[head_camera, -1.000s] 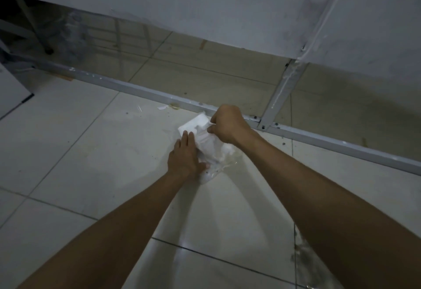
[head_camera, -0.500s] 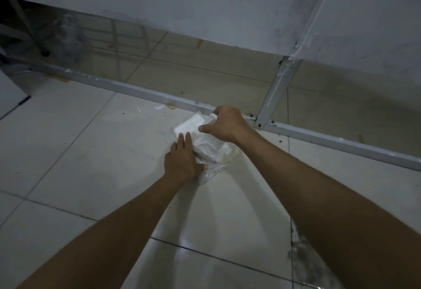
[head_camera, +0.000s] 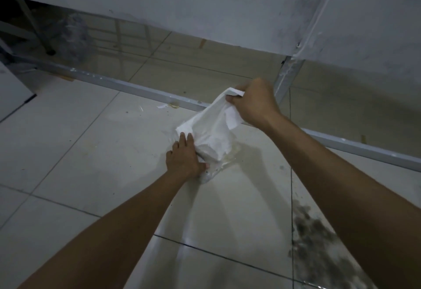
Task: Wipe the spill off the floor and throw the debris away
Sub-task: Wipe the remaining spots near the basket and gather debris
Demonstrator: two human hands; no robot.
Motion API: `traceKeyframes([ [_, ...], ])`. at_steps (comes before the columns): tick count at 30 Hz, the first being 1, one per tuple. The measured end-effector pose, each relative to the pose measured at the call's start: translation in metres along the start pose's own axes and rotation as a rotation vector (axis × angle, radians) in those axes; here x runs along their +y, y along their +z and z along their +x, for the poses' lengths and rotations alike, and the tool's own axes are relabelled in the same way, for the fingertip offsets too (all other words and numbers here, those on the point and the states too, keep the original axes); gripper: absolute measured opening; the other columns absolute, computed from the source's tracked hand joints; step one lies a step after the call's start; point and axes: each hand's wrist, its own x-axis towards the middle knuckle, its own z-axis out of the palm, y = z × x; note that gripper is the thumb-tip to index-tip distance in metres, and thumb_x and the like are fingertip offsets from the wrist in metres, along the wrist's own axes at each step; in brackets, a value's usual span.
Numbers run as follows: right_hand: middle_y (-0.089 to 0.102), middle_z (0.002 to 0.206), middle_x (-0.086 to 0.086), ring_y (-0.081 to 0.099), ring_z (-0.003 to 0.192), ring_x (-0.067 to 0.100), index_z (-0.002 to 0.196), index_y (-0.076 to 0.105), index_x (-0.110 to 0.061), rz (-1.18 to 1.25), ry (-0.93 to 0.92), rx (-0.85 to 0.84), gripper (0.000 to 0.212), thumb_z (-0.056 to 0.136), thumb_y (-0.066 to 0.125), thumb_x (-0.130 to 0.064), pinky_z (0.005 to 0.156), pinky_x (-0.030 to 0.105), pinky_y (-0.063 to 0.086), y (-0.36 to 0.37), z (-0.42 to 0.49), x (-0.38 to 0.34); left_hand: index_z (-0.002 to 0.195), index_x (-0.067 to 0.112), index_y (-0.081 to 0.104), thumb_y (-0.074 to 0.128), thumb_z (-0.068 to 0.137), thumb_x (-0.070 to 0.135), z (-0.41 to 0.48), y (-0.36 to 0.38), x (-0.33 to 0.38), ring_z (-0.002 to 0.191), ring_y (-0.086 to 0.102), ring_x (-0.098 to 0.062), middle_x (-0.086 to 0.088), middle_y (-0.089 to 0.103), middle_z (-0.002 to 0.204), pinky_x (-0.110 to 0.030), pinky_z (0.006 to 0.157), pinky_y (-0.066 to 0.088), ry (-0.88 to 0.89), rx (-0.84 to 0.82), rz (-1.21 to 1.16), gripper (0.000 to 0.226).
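Observation:
A wad of white paper towel [head_camera: 213,136] lies on the tiled floor over a shiny wet spill [head_camera: 230,158]. My left hand [head_camera: 183,157] presses flat on the towel's near left side, fingers apart. My right hand [head_camera: 255,102] is closed on the towel's far corner and holds that corner lifted off the floor, so the sheet stretches up between the two hands. Part of the spill is hidden under the towel.
A grey metal floor rail [head_camera: 141,90] runs across behind the towel, with an upright post [head_camera: 289,76] by my right hand. Small scraps [head_camera: 167,106] lie by the rail. A dark dusty patch [head_camera: 312,234] marks the floor at lower right. A white panel [head_camera: 205,4] hangs above.
My right hand has pulled the towel's far corner up and to the right, off the floor. My left hand has stayed pressed on the towel.

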Motion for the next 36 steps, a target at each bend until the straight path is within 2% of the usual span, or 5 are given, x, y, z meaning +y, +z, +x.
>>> traceKeyframes([
  [12,0.068,0.089,0.000,0.065,0.078,0.015,0.103,0.070,-0.016,0.321,0.149,0.020,0.019,0.084,0.066,-0.019,0.073,0.031,0.054,-0.077,-0.058,0.018,0.132,0.014,0.045,0.045,0.083,0.017,-0.060,-0.039,0.052,0.132,0.032,-0.028,-0.006,0.040,0.144,-0.041,0.110,0.026,0.143,0.503,-0.492,0.049],
  [20,0.069,0.095,0.002,0.066,0.081,0.017,0.105,0.066,-0.023,0.477,0.299,0.012,0.021,0.086,0.064,-0.016,0.067,0.035,0.057,-0.126,-0.130,0.070,0.113,0.013,0.049,0.043,0.084,0.063,-0.128,-0.042,0.124,0.101,0.060,-0.026,-0.008,0.059,0.111,-0.041,0.080,0.050,-0.302,-0.411,-1.678,0.058],
  [23,0.069,0.103,0.002,0.066,0.087,0.014,0.113,0.065,-0.019,0.509,0.299,-0.012,0.027,0.086,0.063,-0.014,0.065,0.019,0.053,-0.135,-0.149,0.090,0.108,0.010,0.056,0.062,0.084,0.038,-0.142,-0.032,0.137,0.090,0.064,-0.023,-0.008,0.063,0.103,-0.033,0.067,0.057,-0.288,-0.510,-1.874,0.037],
  [27,0.064,0.115,0.004,0.065,0.094,0.017,0.124,0.059,-0.027,0.566,0.409,-0.039,0.038,0.089,0.059,-0.011,0.067,0.025,0.058,-0.161,-0.193,0.133,0.115,0.016,0.049,0.060,0.084,0.000,-0.173,-0.003,0.169,0.086,0.059,-0.016,-0.002,0.057,0.104,-0.021,0.054,0.053,-0.192,-0.438,-1.711,0.037],
  [36,0.061,0.119,0.002,0.063,0.098,0.020,0.127,0.054,-0.030,0.607,0.628,-0.034,0.043,0.085,0.065,-0.029,0.080,0.035,0.055,-0.173,-0.263,0.206,0.137,0.038,0.034,0.065,0.082,0.010,-0.216,0.057,0.191,0.118,0.040,-0.010,0.012,0.037,0.132,-0.024,0.090,0.041,0.289,-0.241,-0.985,0.069],
])
